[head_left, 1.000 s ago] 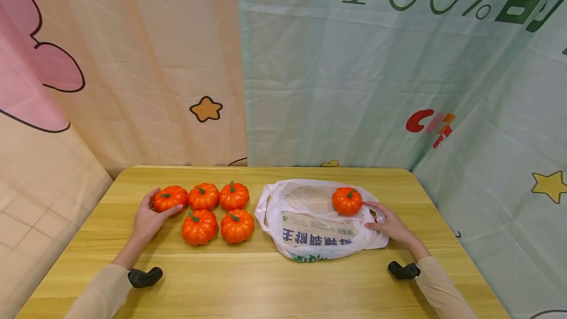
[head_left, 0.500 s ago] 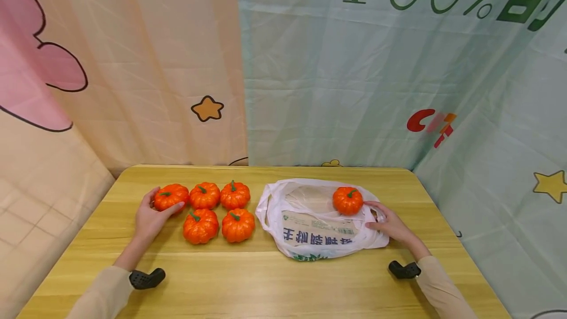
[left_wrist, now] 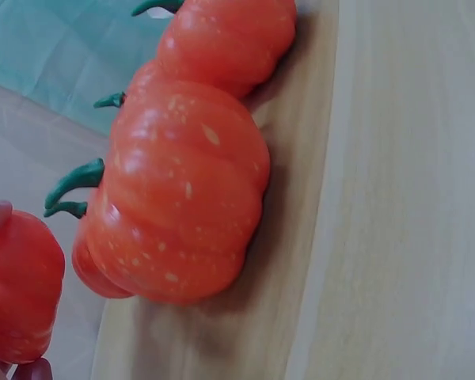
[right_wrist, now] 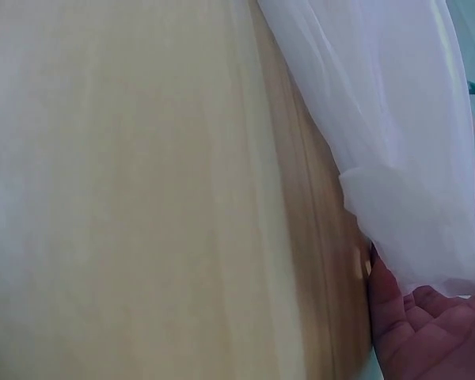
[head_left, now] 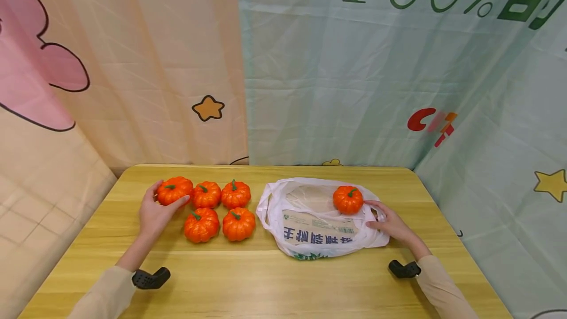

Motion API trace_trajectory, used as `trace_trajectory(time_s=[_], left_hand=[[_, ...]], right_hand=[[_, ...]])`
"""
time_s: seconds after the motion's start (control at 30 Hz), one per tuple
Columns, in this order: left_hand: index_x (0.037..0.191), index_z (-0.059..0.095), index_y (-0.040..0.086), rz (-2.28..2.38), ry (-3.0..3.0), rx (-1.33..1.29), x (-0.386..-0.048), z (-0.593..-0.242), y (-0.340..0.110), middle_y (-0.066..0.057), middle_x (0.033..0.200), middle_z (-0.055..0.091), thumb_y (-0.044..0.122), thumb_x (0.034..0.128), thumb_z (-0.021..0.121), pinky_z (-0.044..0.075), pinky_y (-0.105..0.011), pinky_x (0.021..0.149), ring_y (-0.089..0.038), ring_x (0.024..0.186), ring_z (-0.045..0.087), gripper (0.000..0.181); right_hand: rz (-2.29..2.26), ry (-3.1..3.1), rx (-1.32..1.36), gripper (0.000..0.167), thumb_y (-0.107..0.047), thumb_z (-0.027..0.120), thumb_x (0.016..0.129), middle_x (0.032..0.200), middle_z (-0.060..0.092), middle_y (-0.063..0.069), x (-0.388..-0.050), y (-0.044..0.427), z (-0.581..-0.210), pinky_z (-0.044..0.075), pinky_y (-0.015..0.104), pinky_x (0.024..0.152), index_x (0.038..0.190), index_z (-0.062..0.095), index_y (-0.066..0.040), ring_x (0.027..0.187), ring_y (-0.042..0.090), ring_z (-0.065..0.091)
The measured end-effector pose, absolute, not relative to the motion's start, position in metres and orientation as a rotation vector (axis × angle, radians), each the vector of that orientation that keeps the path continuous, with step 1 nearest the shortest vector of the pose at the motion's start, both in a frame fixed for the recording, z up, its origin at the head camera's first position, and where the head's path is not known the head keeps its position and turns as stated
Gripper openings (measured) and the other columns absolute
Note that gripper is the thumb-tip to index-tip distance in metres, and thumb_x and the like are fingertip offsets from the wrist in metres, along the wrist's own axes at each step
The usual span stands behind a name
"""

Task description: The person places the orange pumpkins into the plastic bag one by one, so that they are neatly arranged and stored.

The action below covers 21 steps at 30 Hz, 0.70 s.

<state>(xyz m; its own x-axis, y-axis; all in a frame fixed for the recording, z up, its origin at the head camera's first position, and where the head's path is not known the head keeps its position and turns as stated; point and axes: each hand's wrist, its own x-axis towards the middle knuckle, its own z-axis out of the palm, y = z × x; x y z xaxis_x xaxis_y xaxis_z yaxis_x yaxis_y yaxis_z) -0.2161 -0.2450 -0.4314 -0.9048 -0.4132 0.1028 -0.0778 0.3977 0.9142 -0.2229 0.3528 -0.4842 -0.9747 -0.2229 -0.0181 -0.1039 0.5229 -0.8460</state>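
My left hand [head_left: 152, 213] holds a small orange pumpkin [head_left: 175, 190] between thumb and fingers, slightly raised at the back left of the table. In the left wrist view that pumpkin [left_wrist: 20, 285] shows at the left edge, apart from a nearer pumpkin [left_wrist: 178, 198]. On the right, a white plastic bag [head_left: 374, 241] lies flat with its opening spread. Another pumpkin [head_left: 347, 201] sits in the bag's opening. My right hand [head_left: 392, 224] grips the bag's right edge, fingertips close to that pumpkin. The right wrist view has the bag's film [right_wrist: 404, 174] running into the hand's curled fingers.
Beside the held pumpkin stand several more in two short rows, including a back one [head_left: 236, 194] and a front one [head_left: 238, 224]. They rest on a wooden table [head_left: 266, 284]. Printed curtains [head_left: 332, 87] hang behind and around it.
My left hand has lifted its pumpkin a little and shifted it slightly to the right. My right hand and the bag have stayed in place.
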Motion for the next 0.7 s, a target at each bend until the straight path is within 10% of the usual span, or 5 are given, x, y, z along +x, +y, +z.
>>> trace_trajectory(time_s=[0.7], left_hand=[[0.148, 0.031, 0.008, -1.621, -2.43, 0.207, -0.206, -0.392, -0.179, -0.015, 0.144, 0.04, 0.023, 0.0787, 0.079, 0.041, -0.038, 0.102, -0.029, 0.126, 0.041, 0.086]], right_hand=[[-1.428, 2.605, -0.259, 0.063, -0.015, 0.068, 0.087, 0.15, 0.026, 0.031, -0.222, 0.352, -0.481, 0.011, 0.075, 0.105, 0.142, 0.039, -0.002, 0.137, 0.051, 0.019]])
